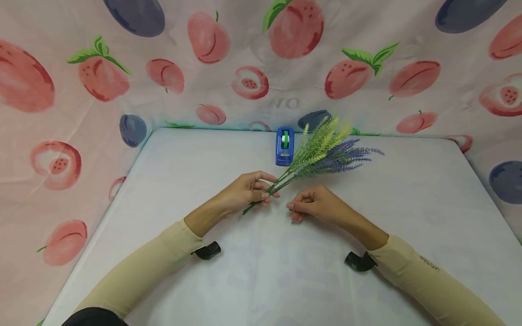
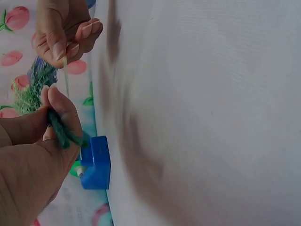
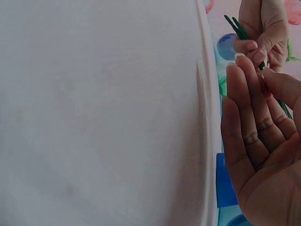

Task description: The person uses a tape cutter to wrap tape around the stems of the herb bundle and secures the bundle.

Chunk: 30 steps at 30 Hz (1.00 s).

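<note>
My left hand (image 1: 244, 192) grips the green stems (image 1: 281, 179) of a bunch of artificial flowers, their cut ends pointing toward me. Yellow-green sprigs (image 1: 316, 147) and purple lavender sprigs (image 1: 344, 156) fan out to the upper right. To the right of the stems, my right hand (image 1: 320, 204) pinches a thin, pale strip of tape (image 2: 66, 77) between thumb and forefinger. In the left wrist view the strip runs from those fingertips toward my left fingers, where its far end meets the hand. The other right fingers are extended in the right wrist view.
A blue tape dispenser (image 1: 279, 151) with a green core stands near the table's back edge, just left of the flower heads. The table (image 1: 183, 158) has a white cover. A fruit-print cloth (image 1: 302, 86) hangs behind and beside it.
</note>
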{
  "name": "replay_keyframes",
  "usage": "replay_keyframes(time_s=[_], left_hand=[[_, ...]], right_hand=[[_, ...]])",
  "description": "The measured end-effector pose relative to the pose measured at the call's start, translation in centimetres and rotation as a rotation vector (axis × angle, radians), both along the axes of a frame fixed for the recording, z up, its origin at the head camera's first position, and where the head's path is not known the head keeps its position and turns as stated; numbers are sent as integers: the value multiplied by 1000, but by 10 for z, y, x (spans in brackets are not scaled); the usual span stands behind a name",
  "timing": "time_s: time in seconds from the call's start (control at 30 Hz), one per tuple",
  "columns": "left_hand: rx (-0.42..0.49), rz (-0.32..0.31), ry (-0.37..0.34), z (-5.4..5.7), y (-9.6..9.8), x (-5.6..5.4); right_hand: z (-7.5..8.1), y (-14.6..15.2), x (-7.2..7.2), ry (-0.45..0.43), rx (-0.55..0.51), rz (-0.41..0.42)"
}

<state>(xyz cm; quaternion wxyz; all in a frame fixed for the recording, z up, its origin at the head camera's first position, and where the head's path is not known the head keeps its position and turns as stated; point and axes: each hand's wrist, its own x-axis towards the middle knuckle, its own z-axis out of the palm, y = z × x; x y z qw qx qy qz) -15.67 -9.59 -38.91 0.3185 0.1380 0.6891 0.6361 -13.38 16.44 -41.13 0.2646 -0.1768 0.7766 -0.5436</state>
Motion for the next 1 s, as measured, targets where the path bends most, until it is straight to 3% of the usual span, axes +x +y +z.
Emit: replay_keyframes(time_s=[0.43,0.67,1.0], left_hand=[[-68,-11,82,-2,19,1],[-78,-36,147,-7,22,0],[-44,-19,147,-7,24,2]], right_hand=[[0,-8,6,72,-17,-33],[2,-12,8,90,35,-73],[3,-13,10,94,34,-92]])
